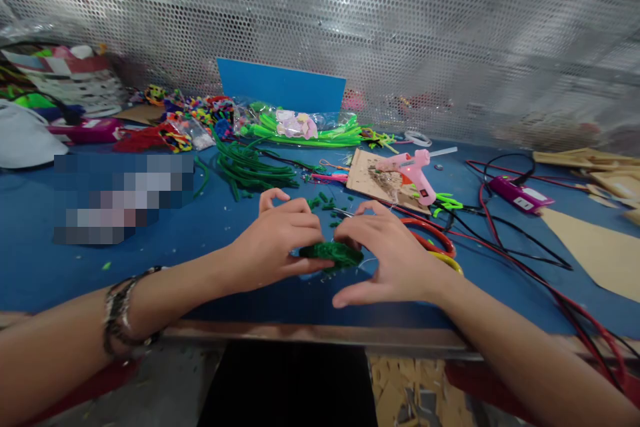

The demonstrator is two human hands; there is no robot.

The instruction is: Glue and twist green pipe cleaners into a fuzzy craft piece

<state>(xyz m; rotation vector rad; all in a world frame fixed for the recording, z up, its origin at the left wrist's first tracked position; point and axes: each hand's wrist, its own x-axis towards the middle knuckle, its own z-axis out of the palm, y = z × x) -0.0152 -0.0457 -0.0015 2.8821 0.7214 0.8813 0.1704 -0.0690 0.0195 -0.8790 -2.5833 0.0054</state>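
Just above the front of the blue table, a dark green fuzzy chenille piece [333, 254] lies between my hands. My left hand [283, 240] pinches its left end between thumb and fingers. At its right end is my right hand [387, 257], fingers bent over the piece and thumb held well away from it; whether the fingertips touch it is hard to see. Small green clippings [327, 200] are scattered behind my hands. Partly hidden by my right hand, scissors with orange-red handles [437, 238] rest on the table, a yellow loop [449, 261] beside them.
Behind are a bundle of dark green chenille stems [253, 167] and bagged bright green stems [310, 130]. A pink glue gun [415, 170] lies on cardboard [363, 173]. Red and black cables run along the right past a purple power strip [523, 195]. A perforated metal wall closes the back.
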